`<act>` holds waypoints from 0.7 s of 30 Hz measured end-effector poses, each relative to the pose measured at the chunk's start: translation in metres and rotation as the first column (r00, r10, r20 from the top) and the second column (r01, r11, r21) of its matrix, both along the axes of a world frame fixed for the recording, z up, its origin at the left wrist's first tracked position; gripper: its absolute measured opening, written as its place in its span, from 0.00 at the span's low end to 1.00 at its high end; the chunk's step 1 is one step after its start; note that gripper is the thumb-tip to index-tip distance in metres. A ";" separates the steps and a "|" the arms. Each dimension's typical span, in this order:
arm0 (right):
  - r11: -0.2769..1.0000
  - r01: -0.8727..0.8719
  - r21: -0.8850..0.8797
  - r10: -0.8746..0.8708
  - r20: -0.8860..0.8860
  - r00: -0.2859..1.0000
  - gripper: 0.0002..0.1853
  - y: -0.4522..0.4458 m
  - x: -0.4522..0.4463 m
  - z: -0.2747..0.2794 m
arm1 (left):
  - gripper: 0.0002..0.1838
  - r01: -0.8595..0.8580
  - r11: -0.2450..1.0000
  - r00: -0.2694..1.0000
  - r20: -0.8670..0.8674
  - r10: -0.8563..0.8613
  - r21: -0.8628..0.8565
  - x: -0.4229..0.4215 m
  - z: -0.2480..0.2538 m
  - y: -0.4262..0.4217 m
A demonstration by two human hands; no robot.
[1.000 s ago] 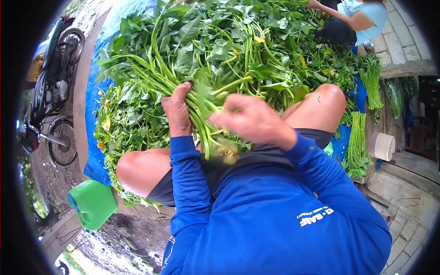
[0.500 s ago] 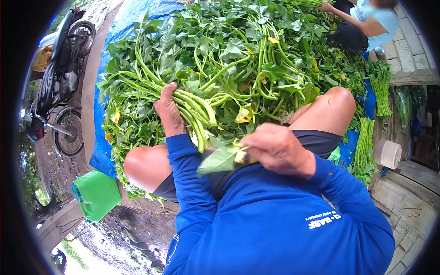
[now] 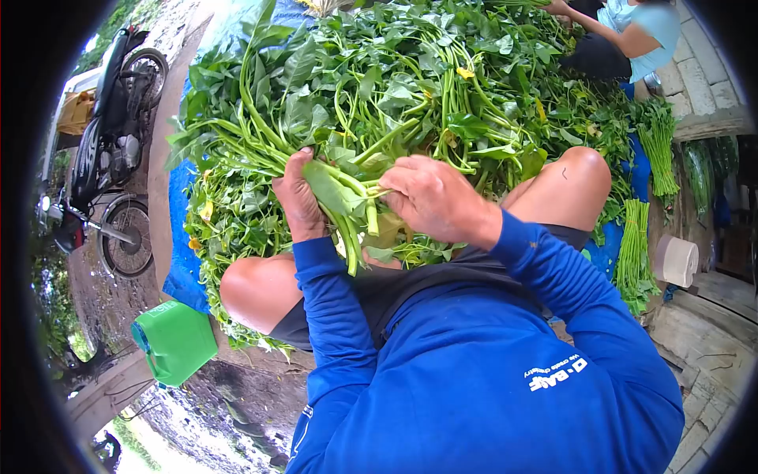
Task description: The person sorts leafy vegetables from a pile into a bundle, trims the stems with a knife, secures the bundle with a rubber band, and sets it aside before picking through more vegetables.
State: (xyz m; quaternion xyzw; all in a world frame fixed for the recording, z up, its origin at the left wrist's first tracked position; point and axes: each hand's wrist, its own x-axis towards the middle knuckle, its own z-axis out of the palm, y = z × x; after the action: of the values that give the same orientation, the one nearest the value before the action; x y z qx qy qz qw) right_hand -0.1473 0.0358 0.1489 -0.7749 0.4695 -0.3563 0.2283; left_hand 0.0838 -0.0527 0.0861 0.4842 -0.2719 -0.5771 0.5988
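Observation:
My left hand (image 3: 298, 197) is wrapped round a bunch of thick green leafy stems (image 3: 253, 134), whose cut ends point down toward my lap. Close to its right, my right hand (image 3: 438, 197) pinches a thin leaf stalk at the bunch's cut ends. A broad green leaf (image 3: 333, 188) lies over the stems between both hands. Beneath and beyond them spreads a large heap of leafy greens (image 3: 395, 87) with a few yellow leaves.
A blue tarp (image 3: 180, 237) lies under the heap. Tied bundles of stems (image 3: 632, 253) rest at the right, near a pale roll (image 3: 676, 261). Another person (image 3: 632, 39) sits at the top right. A green container (image 3: 175, 344) and a motorcycle (image 3: 110, 158) are at the left.
My right hand moved down from the bunch to my lap with a leaf in its fingers, then came back up to the stem ends. My left hand kept its hold.

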 end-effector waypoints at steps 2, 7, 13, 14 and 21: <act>0.999 0.034 0.032 -0.037 0.075 0.996 0.07 0.013 0.006 -0.004 | 0.11 -0.006 1.000 1.000 -0.008 0.007 0.014 0.000 -0.003 0.002; 0.997 0.069 0.030 -0.074 0.181 0.981 0.05 0.034 0.015 -0.010 | 0.10 -0.071 0.997 0.997 -0.018 0.071 -0.024 -0.005 -0.015 0.005; 0.978 -0.094 0.186 0.111 -0.083 0.990 0.12 0.074 -0.014 -0.006 | 0.12 -0.086 0.996 0.995 -0.045 0.087 0.024 0.031 -0.009 -0.008; 0.973 -0.083 0.215 0.120 -0.164 0.979 0.13 0.076 -0.026 -0.019 | 0.12 -0.081 0.996 0.997 -0.002 0.081 0.026 0.037 -0.005 -0.008; 0.975 -0.158 -0.153 0.152 -0.050 0.987 0.18 -0.021 -0.004 0.052 | 0.10 -0.088 0.996 0.995 -0.042 0.086 -0.036 0.027 -0.009 0.001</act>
State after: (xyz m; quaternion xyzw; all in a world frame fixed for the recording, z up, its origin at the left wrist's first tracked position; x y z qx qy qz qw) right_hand -0.1509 0.0148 0.2010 -0.8313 0.3823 -0.3584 0.1852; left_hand 0.1109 -0.0512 0.0766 0.4724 -0.2492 -0.5550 0.6378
